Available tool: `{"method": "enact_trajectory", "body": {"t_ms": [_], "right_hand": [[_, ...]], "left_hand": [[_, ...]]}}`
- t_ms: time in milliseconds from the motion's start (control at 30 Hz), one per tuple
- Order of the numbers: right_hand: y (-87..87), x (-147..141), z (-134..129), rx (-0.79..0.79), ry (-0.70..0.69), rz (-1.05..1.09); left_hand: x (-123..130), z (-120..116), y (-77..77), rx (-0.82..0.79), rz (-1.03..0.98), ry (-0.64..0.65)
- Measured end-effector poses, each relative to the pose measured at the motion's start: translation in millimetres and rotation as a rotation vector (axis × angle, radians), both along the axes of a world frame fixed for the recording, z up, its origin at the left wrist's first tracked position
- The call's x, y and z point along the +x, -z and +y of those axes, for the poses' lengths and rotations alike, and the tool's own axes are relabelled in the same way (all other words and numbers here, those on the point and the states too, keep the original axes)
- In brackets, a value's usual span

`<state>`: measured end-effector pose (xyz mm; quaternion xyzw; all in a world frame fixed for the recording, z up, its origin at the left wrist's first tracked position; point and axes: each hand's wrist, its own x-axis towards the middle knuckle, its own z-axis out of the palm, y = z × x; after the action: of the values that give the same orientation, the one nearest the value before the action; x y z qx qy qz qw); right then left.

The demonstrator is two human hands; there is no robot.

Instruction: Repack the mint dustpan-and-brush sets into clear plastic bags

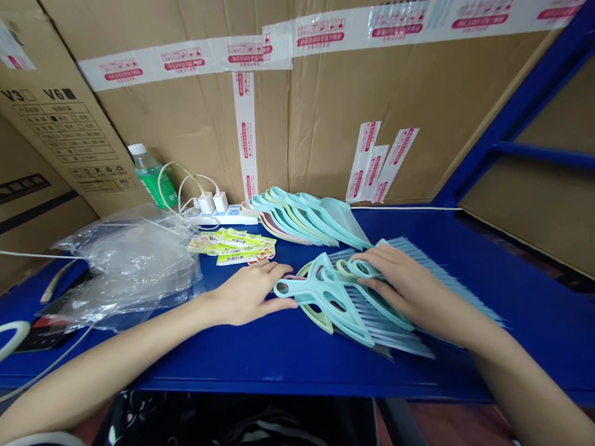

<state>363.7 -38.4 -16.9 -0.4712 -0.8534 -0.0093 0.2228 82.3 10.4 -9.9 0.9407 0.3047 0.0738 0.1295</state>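
Several small hand brushes with light blue, green and pink plastic heads lie in a fanned pile on the blue tabletop. My left hand [251, 292] is at the pile's left end, its thumb and fingers on either side of the handle of a light blue hand brush [332, 294]. My right hand [404, 279] closes round the handle of another light blue hand brush [385, 305], on the pile's right side. Pale blue-grey bristles [446, 282] spread out under and beyond my right hand, which hides part of the brushes.
Behind the brushes leans a row of nested dustpans [307, 214]. Yellow printed cards [237, 243] and clear plastic bags [134, 266] lie left. A power strip [232, 215] with chargers and a green-labelled bottle [155, 176] stand before the cardboard wall [195, 124].
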Motion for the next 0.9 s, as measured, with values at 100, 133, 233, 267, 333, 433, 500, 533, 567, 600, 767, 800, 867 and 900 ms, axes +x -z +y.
{"method": "enact_trajectory", "body": {"t_ms": [100,133,233,267,333,433,500,533,567,600,767,800,867,900], "right_hand": [[0.3,-2,0,-0.006,-0.005,-0.002],[0.7,-2,1,-0.012,-0.009,-0.004],[2.9,-5,2,-0.027,-0.028,-0.023],[4.1,-6,3,-0.021,-0.034,-0.030],[6.7,-8,6,0.011,-0.035,-0.043],[9.7,-12,9,0.061,-0.026,-0.055],[10.1,-14,10,0.073,-0.023,-0.061],[9.8,-15,11,0.078,-0.021,-0.065],[9.2,-15,11,0.081,-0.019,-0.068],[8.3,-15,12,0.082,-0.017,-0.071],[0.3,-11,13,0.065,0.013,-0.065],[-1.5,-10,12,0.068,0.020,-0.060],[-4.1,-8,11,0.087,0.020,-0.056],[-4.4,-8,10,0.100,0.012,-0.058]], "left_hand": [[-2,-1,1.4,-0.017,-0.033,-0.024],[-2,-1,2.0,-0.022,-0.037,-0.025],[-3,-2,3.6,-0.035,-0.051,-0.018],[-2,-1,4.1,-0.037,-0.065,-0.017],[-2,-1,5.1,-0.044,-0.108,-0.011],[0,2,7.1,-0.067,-0.177,0.002],[1,6,9.0,-0.060,-0.192,-0.001],[1,8,10.0,-0.049,-0.186,-0.005],[2,10,10.8,-0.038,-0.173,-0.008],[3,12,11.5,-0.029,-0.153,-0.011],[11,16,11.4,0.005,0.008,-0.029],[12,15,10.7,0.033,0.042,-0.034],[14,14,9.1,0.092,0.095,-0.043],[14,13,8.1,0.112,0.111,-0.040]]}}
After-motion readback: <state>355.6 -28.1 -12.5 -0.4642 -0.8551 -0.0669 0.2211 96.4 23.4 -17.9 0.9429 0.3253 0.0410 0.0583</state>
